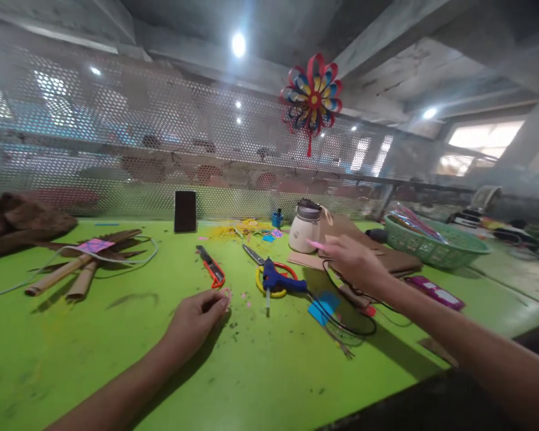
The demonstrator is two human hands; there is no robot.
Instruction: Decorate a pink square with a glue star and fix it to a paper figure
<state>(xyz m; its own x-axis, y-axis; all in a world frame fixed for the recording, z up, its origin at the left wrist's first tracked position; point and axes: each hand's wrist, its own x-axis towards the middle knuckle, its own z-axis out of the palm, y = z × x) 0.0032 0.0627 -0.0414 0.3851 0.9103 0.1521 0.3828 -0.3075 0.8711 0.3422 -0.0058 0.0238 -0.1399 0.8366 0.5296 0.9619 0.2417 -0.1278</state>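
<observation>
**Head view: both hands over green bench, pink paper bits in the fingers**

Left hand: resting low on the green table, near the front edge. Fingers curled in, thumb and fingertips pinched on a small pink scrap. Motion blur here, so I cannot tell whether the scrap is lifted or lies on the surface.

Right hand: raised above the bench, reaching forward. Fingers closed on a pink strip whose tip pokes out to the left. The strip sits just beside the white jar and over the brown card sheets.

Between the hands:
- blue glue gun, lying on its side with the nozzle toward the front, across the scissors with yellow and red handles
- red utility knife, left of the scissors, just beyond the left hand
- blue paper piece and a looped black cable, below the right wrist

Further off:
- black phone, upright against the perforated screen
- yellow shreds near the phone
- green basket, far right
- pink packet, in front of the basket
- brown rolled stalks with a pink note on top, far left
- paper pinwheel, hanging overhead
</observation>
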